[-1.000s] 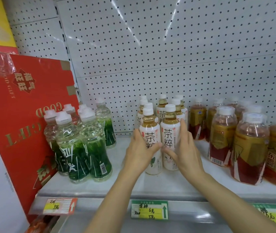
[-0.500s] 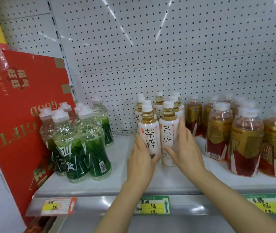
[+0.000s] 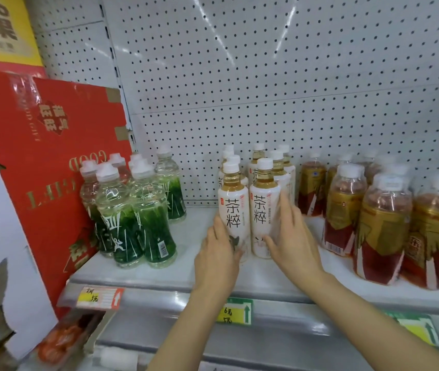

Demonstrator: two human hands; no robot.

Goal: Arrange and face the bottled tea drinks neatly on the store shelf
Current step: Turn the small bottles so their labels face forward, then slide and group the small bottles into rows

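Head view first, nearest things first: what has changed over the last second?

— Both forearms reach in from the bottom edge as before. The left hand point(image 3: 217, 253) has slid lower on the front left white tea bottle point(image 3: 233, 210), so that both printed characters on its label now show; a second ago its thumb covered the lower one. The right hand point(image 3: 292, 236) keeps to the outer side of the front right white tea bottle point(image 3: 263, 207).

— How do the hands sit now?

— The left hand wraps the base of its bottle, thumb across the front. The right hand lies with fingers nearly straight along its bottle's right side, thumb at the lower front, pressing more than clasping.

— And what does that mean for the task?

— I judge the front pair nearly faced: labels forward, sides touching, upright, a little behind the front edge of the shelf point(image 3: 138, 274). A last nudge into line seems to be what is left here.

— How do the bottles look?

— White sleeves with dark characters, pale amber tea at the neck, white caps. More of the same stand in two files behind them, up to the pegboard back point(image 3: 239, 89). Green bottles point(image 3: 143, 223) stand to the left, red-and-gold bottles point(image 3: 384, 231) to the right, both apart from the pair.
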